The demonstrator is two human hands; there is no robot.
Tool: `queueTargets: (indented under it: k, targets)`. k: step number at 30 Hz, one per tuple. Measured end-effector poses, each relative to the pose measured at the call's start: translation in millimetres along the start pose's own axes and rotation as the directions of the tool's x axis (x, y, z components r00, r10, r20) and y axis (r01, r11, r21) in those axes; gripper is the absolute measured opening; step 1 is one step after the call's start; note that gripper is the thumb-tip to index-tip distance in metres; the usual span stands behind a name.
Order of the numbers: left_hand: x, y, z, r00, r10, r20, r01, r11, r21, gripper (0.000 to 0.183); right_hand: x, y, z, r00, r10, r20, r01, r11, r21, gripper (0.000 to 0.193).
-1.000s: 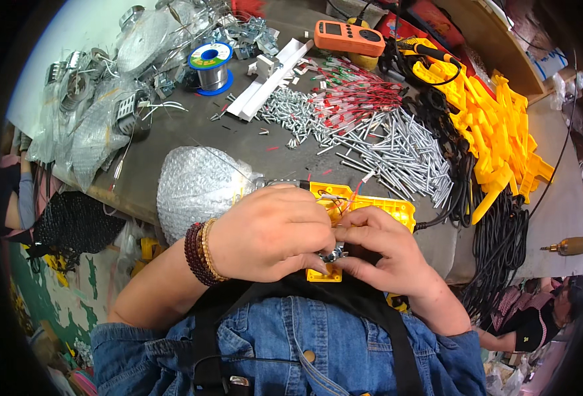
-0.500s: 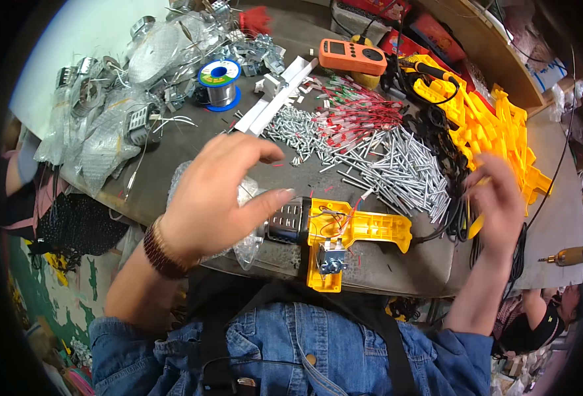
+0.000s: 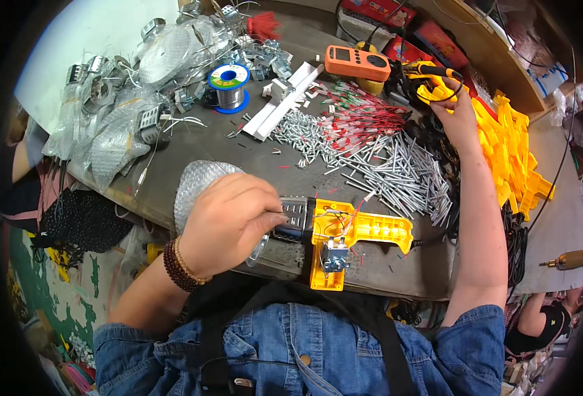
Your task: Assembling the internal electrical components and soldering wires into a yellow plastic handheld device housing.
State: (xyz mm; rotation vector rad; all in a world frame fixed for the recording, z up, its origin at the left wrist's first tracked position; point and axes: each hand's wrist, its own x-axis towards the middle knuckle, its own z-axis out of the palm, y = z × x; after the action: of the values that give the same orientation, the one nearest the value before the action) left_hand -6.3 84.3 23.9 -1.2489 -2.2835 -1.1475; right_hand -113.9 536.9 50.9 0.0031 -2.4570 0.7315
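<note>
My left hand (image 3: 234, 224) has thumb and fingers drawn together beside the black slotted metal tube (image 3: 294, 215); whatever lies in the pinch is hidden. The tube joins an open yellow pistol-shaped housing half (image 3: 377, 228), which lies on the bench with thin wires inside. A small metal-and-black switch-like part (image 3: 335, 256) sits on its lower arm. Farther off, my right hand (image 3: 458, 117) reaches up among yellow plastic pieces, thumb and fingers apart, just below a black-and-yellow tool handle (image 3: 436, 70) with a looped cable. Contact there cannot be made out.
Long screws (image 3: 403, 171), short screws (image 3: 298, 132) and red-wired parts (image 3: 360, 112) are heaped mid-bench. A solder spool (image 3: 228, 89), an orange meter (image 3: 357, 63) and yellow shells (image 3: 512, 152) stand around. Bubble-wrapped parts (image 3: 113, 132) fill the left. A screwdriver-like tool (image 3: 568, 259) lies right.
My right hand has moved up and away from me to the yellow pieces and the tool handle. My left hand's thumb and fingers have closed together, and it has dropped slightly.
</note>
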Motion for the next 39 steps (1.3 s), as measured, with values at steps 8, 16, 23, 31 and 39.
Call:
queueTargets:
  k: [8, 16, 23, 31, 39]
  targets:
    - [-2, 20, 3, 0.998, 0.04, -0.04, -0.046, 0.989, -0.144, 0.017, 24, -22, 5, 0.991, -0.028, -0.128, 0.023, 0.999, -0.041, 0.025]
    - [-2, 29, 12, 0.998, 0.054, 0.029, -0.049, 0.988, -0.148, 0.023, -21, -74, -31, 0.932, -0.208, -0.297, 0.31, 0.882, 0.355, 0.021]
    - [-1, 32, 6, 0.997, 0.082, 0.007, -0.081, 0.987, -0.142, 0.035, -116, -97, -88, 0.953, 0.038, -0.301, 0.241, 0.509, 0.826, 0.033]
    - [8, 40, 23, 1.0, 0.007, -0.015, -0.008, 0.992, -0.122, 0.036, -176, -109, -48, 0.904, 0.422, 0.07, -0.119, 0.091, 0.989, 0.035]
    - [5, 43, 27, 1.0, -0.004, -0.02, 0.004, 1.0, -0.004, 0.039, -181, -106, -16, 0.847, 0.414, 0.332, -0.349, -0.038, 0.936, 0.029]
